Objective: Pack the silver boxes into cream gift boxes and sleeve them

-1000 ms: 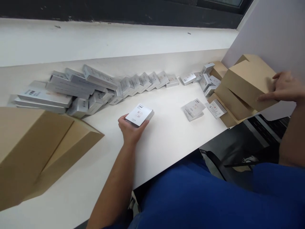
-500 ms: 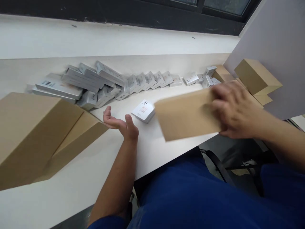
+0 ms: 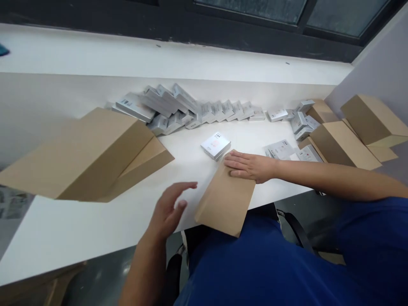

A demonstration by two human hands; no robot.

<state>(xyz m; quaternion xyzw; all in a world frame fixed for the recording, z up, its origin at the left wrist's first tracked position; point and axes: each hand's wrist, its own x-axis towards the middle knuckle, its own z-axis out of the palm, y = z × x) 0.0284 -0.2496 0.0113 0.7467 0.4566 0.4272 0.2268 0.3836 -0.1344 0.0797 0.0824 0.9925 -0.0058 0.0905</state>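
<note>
A flat folded brown cardboard piece (image 3: 225, 199) lies at the table's front edge, its near corner jutting over the edge. My right hand (image 3: 250, 166) rests on its far end, fingers stretched out and lying flat. To the left of the cardboard, my left hand (image 3: 170, 210) hovers with fingers apart, thumb and fingers curved, holding nothing. Just beyond the cardboard sits a small stack of white boxes (image 3: 216, 144), close to my right fingertips.
Large brown cartons (image 3: 105, 157) stand on the left of the white table (image 3: 63, 238). Many silvery-white boxes (image 3: 228, 109) lean in a row along the back wall. Brown cartons (image 3: 346, 142) and more white boxes (image 3: 280, 149) are at the right.
My right hand has brought the cardboard down and left onto the table and flattened on it. My left hand has moved nearer the front edge. The view has shifted.
</note>
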